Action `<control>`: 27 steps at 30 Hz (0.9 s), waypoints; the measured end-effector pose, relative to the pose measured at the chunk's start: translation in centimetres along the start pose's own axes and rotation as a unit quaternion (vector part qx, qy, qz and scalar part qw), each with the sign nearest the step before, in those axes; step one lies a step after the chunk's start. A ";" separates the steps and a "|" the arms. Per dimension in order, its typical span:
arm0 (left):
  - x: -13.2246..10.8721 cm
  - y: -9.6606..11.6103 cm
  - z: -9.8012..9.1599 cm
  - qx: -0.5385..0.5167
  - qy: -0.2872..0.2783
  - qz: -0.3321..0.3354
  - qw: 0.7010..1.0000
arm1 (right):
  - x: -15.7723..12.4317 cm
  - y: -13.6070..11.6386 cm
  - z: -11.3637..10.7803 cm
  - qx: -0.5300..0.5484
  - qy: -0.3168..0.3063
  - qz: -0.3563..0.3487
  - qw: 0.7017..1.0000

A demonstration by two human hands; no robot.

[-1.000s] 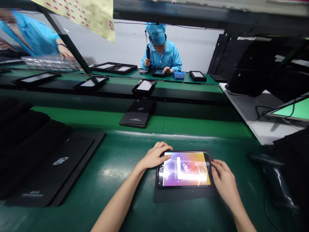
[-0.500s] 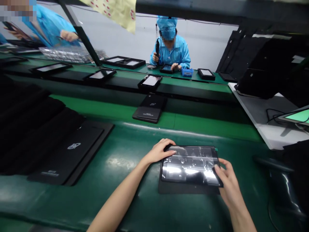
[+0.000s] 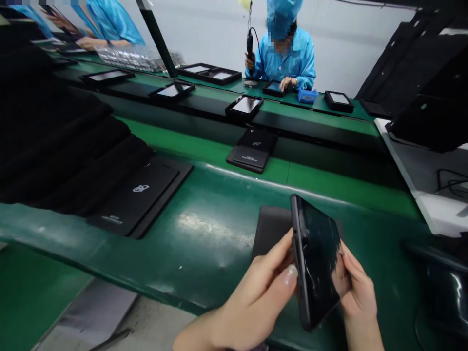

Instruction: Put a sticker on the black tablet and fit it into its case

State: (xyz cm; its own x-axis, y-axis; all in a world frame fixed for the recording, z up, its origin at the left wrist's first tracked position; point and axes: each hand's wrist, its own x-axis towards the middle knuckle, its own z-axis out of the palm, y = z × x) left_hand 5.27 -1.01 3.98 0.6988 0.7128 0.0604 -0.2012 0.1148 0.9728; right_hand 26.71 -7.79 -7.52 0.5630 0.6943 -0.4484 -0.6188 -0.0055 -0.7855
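A black tablet (image 3: pixel 319 258) with a glossy, film-covered screen is lifted off the bench and tilted on edge, its side facing me. My left hand (image 3: pixel 261 297) grips it at the near left edge, thumb on the side and fingers behind. On the right edge, my right hand (image 3: pixel 360 287) is closed on it, its fingers partly hidden by the tablet. Beneath and behind lies a flat black pad (image 3: pixel 272 226) on the green bench mat (image 3: pixel 204 243).
To the left, a black tablet with a white logo (image 3: pixel 141 190) lies on another pad beside black cloth (image 3: pixel 73 146). Another tablet (image 3: pixel 252 148) rests ahead on the green strip. Framed tablets (image 3: pixel 244 106) line the conveyor. A co-worker (image 3: pixel 288 58) sits opposite. A dark object (image 3: pixel 446 292) stands at right.
The tablet has been raised from its pad and turned from lying flat to standing tilted. Both hands have come nearer with it. My view has shifted left and down.
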 end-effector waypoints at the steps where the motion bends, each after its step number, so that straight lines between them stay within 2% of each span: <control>1: 0.0 0.4 0.3 0.014 0.002 0.017 1.000 | 0.0 0.1 0.1 0.002 0.006 0.006 1.000; 5: 0.0 1.3 0.8 0.045 0.009 0.057 0.997 | 0.0 0.5 0.2 0.020 0.046 0.028 0.998; 11: -0.8 1.4 1.4 0.073 0.035 0.039 0.996 | -0.1 0.5 0.0 -0.010 0.035 -0.002 0.999; 16: -0.4 -0.3 0.7 0.039 -0.074 0.108 0.991 | -0.2 0.4 -0.1 -0.023 0.024 -0.024 0.999; 19: -0.2 -1.1 0.4 0.058 -0.083 0.138 0.985 | -0.1 0.5 -0.3 -0.039 0.015 -0.039 0.998; 24: -0.4 -1.5 0.5 0.100 -0.111 0.185 0.971 | 0.0 0.7 -0.5 -0.003 0.045 -0.037 0.998; 27: -0.7 -2.1 0.6 0.121 -0.118 0.169 0.971 | -0.1 0.5 -0.4 0.023 0.042 -0.042 0.998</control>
State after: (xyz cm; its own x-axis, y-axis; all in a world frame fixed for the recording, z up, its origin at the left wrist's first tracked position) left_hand 5.62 -2.13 1.98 0.7639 0.5001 0.4079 -0.3002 -0.2841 0.9106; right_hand 26.55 -8.15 -7.99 0.6573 0.6274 -0.4175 -0.5903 0.0843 -0.8028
